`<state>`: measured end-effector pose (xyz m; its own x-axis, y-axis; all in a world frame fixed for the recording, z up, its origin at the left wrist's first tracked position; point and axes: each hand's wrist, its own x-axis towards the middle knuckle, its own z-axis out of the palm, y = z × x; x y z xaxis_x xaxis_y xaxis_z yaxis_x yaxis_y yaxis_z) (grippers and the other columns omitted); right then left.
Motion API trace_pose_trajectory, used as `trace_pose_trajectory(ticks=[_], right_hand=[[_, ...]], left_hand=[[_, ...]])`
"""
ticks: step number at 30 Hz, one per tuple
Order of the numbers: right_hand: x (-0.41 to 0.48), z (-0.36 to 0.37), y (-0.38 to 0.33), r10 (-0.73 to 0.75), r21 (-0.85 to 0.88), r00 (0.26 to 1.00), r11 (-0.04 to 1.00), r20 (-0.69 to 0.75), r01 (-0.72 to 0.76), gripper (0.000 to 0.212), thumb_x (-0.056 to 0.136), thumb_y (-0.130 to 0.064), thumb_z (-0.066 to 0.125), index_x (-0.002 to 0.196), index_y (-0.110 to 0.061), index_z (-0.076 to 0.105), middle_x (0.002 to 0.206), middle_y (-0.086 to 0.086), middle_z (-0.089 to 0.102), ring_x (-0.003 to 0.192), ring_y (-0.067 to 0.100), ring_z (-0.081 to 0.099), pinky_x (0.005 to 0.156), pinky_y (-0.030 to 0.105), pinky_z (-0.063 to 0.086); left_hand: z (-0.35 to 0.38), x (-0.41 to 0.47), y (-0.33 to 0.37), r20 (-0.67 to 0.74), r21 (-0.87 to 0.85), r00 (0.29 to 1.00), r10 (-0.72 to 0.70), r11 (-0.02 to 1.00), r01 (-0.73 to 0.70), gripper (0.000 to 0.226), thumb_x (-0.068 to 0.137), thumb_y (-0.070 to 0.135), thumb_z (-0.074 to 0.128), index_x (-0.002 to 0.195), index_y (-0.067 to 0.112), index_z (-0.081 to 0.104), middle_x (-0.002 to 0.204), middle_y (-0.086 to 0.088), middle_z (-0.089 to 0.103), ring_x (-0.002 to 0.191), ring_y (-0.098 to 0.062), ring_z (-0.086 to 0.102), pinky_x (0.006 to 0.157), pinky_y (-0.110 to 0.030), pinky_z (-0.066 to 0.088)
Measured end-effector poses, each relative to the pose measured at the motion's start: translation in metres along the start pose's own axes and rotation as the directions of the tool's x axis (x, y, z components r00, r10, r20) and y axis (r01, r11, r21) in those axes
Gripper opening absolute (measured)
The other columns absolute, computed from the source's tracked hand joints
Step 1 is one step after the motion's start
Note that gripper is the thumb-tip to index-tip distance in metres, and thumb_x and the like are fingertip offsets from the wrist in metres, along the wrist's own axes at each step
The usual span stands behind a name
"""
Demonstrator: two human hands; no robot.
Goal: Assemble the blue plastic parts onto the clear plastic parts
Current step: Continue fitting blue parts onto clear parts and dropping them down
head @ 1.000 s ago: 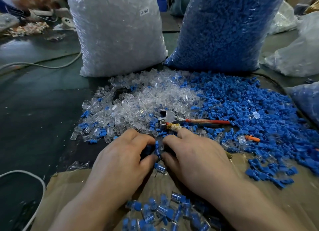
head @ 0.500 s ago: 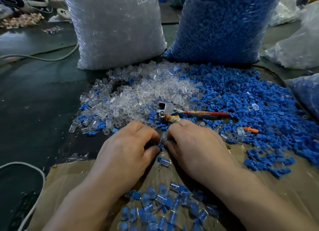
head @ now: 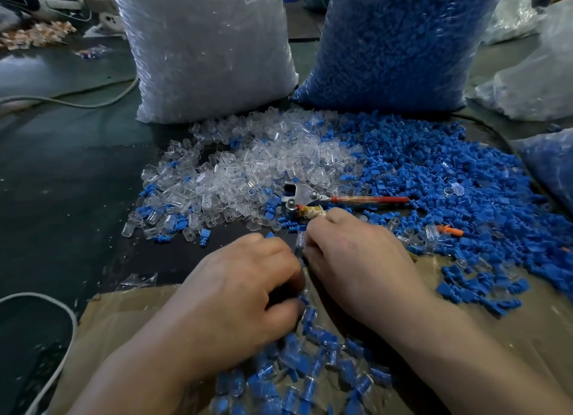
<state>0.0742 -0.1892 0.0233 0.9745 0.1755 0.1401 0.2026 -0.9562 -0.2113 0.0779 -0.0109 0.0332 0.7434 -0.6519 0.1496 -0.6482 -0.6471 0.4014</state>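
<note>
A heap of clear plastic parts (head: 248,166) lies ahead of me, with a spread of blue plastic parts (head: 434,172) to its right. My left hand (head: 245,290) and my right hand (head: 356,259) meet knuckle to knuckle over the dark mat. My right fingers pinch a small clear part (head: 300,239) between the two hands. A blue part (head: 270,235) pokes out above my left fingertips, which curl round it. A pile of joined blue-and-clear pieces (head: 310,371) lies on the cardboard (head: 124,321) under my wrists.
Two big bags stand behind: clear parts (head: 204,52) on the left, blue parts (head: 393,42) on the right. Red-handled pliers (head: 341,199) lie just beyond my right hand. A white cable (head: 59,337) loops at the left, and more bags (head: 539,83) sit at the right.
An assembled piece that lay just below my fingers now lies hidden or among the pile. My hands now hold a fresh clear part and blue part; the camera has tilted slightly.
</note>
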Motion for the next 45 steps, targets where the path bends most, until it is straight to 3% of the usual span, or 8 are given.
trace_pose_trajectory(ticks=[7, 13, 21, 23, 28, 32, 41, 45], right_hand=[[0.000, -0.002, 0.001, -0.025, 0.028, 1.000, 0.999, -0.016, 0.026, 0.012, 0.093, -0.027, 0.050, 0.081, -0.028, 0.049, 0.083, -0.007, 0.047, 0.068, 0.021, 0.052, 0.056, 0.036, 0.041], [0.001, -0.006, 0.004, -0.033, 0.170, 0.997, 0.984, -0.065, 0.044, 0.013, 0.091, -0.031, 0.050, 0.080, -0.026, 0.051, 0.080, -0.008, 0.051, 0.071, 0.017, 0.051, 0.062, 0.035, 0.043], [-0.006, -0.014, -0.002, 0.064, 0.623, 0.997, 0.779, 0.039, -0.075, 0.005, 0.083, -0.035, 0.068, 0.084, -0.034, 0.063, 0.077, -0.019, 0.066, 0.067, 0.000, 0.062, 0.058, 0.018, 0.050], [-0.006, -0.019, -0.003, 0.136, 0.766, 0.981, 0.614, 0.136, -0.192, 0.009, 0.088, -0.025, 0.068, 0.088, -0.033, 0.065, 0.072, -0.007, 0.071, 0.060, 0.008, 0.067, 0.058, 0.027, 0.058], [-0.001, -0.030, 0.000, 0.194, 0.912, 0.911, -0.273, 0.363, -0.305, 0.015, 0.093, -0.008, 0.056, 0.092, -0.004, 0.071, 0.073, 0.015, 0.066, 0.054, 0.021, 0.062, 0.046, 0.025, 0.053], [-0.001, -0.033, 0.004, 0.128, 0.796, 0.909, -0.542, 0.396, -0.270, 0.021, 0.080, -0.014, 0.060, 0.081, -0.003, 0.077, 0.082, 0.017, 0.069, 0.062, 0.017, 0.066, 0.052, 0.022, 0.055], [-0.005, -0.032, 0.003, 0.091, 0.747, 0.905, -0.602, 0.416, -0.283, 0.027, 0.064, 0.011, 0.060, 0.089, 0.011, 0.069, 0.087, 0.026, 0.069, 0.072, 0.029, 0.072, 0.057, 0.027, 0.059], [-0.005, -0.027, 0.001, 0.112, 0.860, 0.908, -0.384, 0.404, -0.336, 0.025, 0.077, 0.002, 0.061, 0.102, 0.000, 0.067, 0.077, 0.015, 0.069, 0.065, 0.025, 0.070, 0.055, 0.029, 0.059]], left_hand=[[-0.002, -0.007, -0.001, 0.064, -0.194, 0.998, 0.023, 0.981, -0.010, 0.014, 0.082, 0.049, 0.065, 0.085, 0.036, 0.068, 0.090, 0.018, 0.060, 0.090, -0.001, 0.061, 0.076, -0.027, 0.052], [0.003, -0.008, -0.009, -0.201, -0.546, 0.884, -0.423, 0.797, 0.258, 0.026, 0.084, 0.030, 0.071, 0.095, 0.053, 0.067, 0.088, 0.023, 0.072, 0.078, 0.001, 0.068, 0.065, -0.003, 0.048], [0.015, -0.001, -0.006, -0.155, -0.712, 0.881, -0.446, 0.669, 0.214, 0.025, 0.082, 0.044, 0.074, 0.107, 0.049, 0.071, 0.096, 0.009, 0.077, 0.087, -0.014, 0.074, 0.077, -0.042, 0.061], [0.013, -0.001, -0.007, -0.172, -0.767, 0.848, -0.501, 0.609, 0.204, 0.021, 0.079, 0.045, 0.071, 0.100, 0.043, 0.073, 0.092, 0.005, 0.077, 0.083, -0.016, 0.075, 0.070, -0.036, 0.061], [0.004, 0.001, -0.008, -0.061, -0.973, 0.825, -0.561, 0.219, 0.077, 0.019, 0.082, 0.019, 0.064, 0.092, 0.025, 0.078, 0.096, -0.012, 0.077, 0.080, -0.021, 0.075, 0.059, -0.024, 0.058], [0.000, 0.001, -0.012, -0.015, -0.997, 0.814, -0.581, 0.067, 0.029, 0.026, 0.080, 0.015, 0.062, 0.098, 0.020, 0.080, 0.091, -0.010, 0.076, 0.076, -0.017, 0.073, 0.057, -0.021, 0.056], [0.006, 0.001, -0.007, -0.028, -0.954, 0.787, -0.617, 0.251, 0.163, 0.020, 0.062, 0.033, 0.076, 0.081, 0.026, 0.076, 0.074, -0.008, 0.073, 0.058, -0.014, 0.067, 0.045, -0.020, 0.049], [0.007, 0.002, -0.003, -0.018, -0.954, 0.793, -0.609, 0.247, 0.168, 0.019, 0.069, 0.024, 0.070, 0.086, 0.027, 0.077, 0.070, -0.007, 0.070, 0.056, -0.015, 0.064, 0.046, -0.022, 0.051]])
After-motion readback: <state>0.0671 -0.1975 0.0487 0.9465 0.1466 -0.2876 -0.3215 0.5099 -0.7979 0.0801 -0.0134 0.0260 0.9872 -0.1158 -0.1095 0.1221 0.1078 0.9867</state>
